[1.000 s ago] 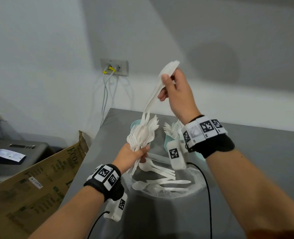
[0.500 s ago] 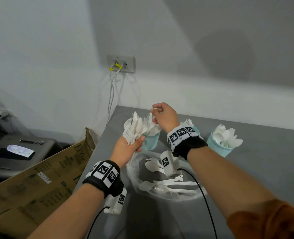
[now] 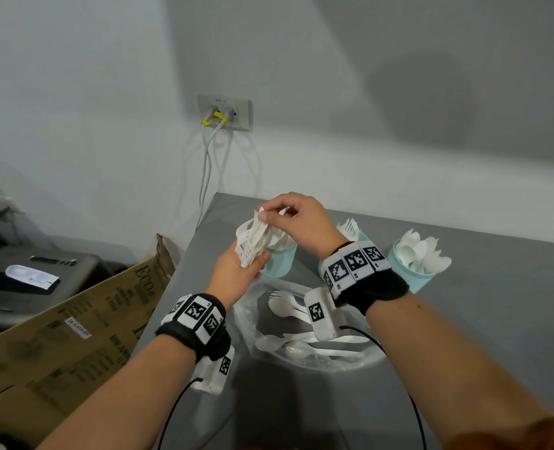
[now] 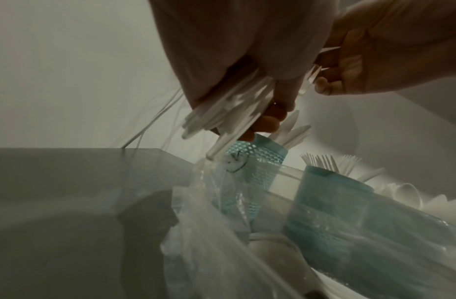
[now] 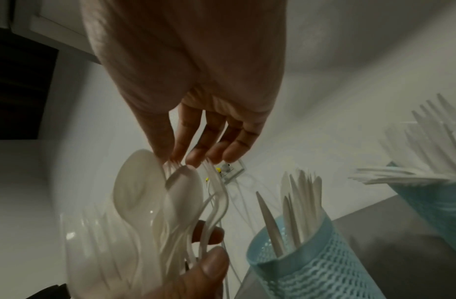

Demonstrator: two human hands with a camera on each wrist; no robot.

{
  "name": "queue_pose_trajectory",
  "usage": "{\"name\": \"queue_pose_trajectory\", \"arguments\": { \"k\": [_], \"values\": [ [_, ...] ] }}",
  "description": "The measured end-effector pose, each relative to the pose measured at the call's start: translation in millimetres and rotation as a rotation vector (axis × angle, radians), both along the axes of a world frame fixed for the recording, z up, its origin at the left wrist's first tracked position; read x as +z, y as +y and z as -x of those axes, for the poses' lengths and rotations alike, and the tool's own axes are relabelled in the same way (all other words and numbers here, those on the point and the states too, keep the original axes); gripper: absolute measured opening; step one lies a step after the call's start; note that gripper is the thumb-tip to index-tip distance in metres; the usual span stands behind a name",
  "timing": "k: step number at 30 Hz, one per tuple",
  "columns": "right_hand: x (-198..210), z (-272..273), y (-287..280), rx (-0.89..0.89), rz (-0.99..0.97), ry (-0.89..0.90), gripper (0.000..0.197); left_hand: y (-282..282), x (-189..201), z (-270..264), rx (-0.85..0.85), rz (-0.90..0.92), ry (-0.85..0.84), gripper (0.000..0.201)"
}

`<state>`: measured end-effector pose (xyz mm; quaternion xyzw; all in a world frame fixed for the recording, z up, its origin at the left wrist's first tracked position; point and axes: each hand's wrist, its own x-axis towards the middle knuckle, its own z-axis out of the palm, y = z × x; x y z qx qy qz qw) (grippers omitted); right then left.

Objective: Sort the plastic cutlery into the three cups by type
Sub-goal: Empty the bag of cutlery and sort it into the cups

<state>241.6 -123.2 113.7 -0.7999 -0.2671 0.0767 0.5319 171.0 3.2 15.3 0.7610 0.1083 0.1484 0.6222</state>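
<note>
My left hand (image 3: 251,262) grips a bundle of white plastic cutlery (image 3: 253,238) by the handles, heads up, just left of the knife cup (image 3: 279,263). Spoon bowls and fork tines top the bundle (image 5: 144,194). My right hand (image 3: 264,213) reaches over it, thumb and forefinger pinching the top of one piece; which type I cannot tell. Three teal cups stand in a row: knives on the left (image 5: 298,254), forks in the middle (image 3: 350,227), spoons on the right (image 3: 413,271). The right wrist hides most of the fork cup in the head view.
A clear plastic bag (image 3: 253,319) with loose spoons and forks lies on the grey table (image 3: 496,336) under my wrists. A cardboard box (image 3: 74,336) stands at the table's left edge. Cables hang from a wall socket (image 3: 225,112) behind.
My right hand came down from holding one piece high, passed over the knife cup, and is back at the bundle without that piece. The left hand has barely moved.
</note>
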Motion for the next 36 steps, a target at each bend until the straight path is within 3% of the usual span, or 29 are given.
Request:
{"name": "queue_pose_trajectory", "arguments": {
  "k": [7,15,17,23,26,30,33,36],
  "values": [
    [15,-2,0,-0.067,-0.024,-0.067,0.003,-1,2,1,-0.003,-0.026,0.015,0.019],
    [81,-7,-12,-0.227,-0.395,-0.323,0.013,4,-1,2,0.023,-0.027,0.051,0.024],
    [82,-13,-15,-0.295,-0.404,-0.403,0.013,6,-3,3,0.047,-0.05,0.035,0.026],
    [6,-22,-7,-0.262,0.092,-0.292,0.01,6,-3,2,0.051,-0.126,-0.006,0.035],
    [-32,-24,-6,-0.239,0.422,-0.345,0.016,6,-2,1,0.031,-0.207,-0.035,0.04],
    [-38,-23,-3,-0.253,0.608,-0.344,0.027,11,-6,-4,0.051,-0.316,0.002,0.043],
    [-25,-16,-3,-0.189,0.386,-0.373,0.029,15,-7,-5,0.081,-0.352,0.04,0.043],
    [-12,-8,-3,-0.053,0.077,-0.311,0.014,12,-2,-4,0.064,-0.369,0.033,0.042]
  ]
}}
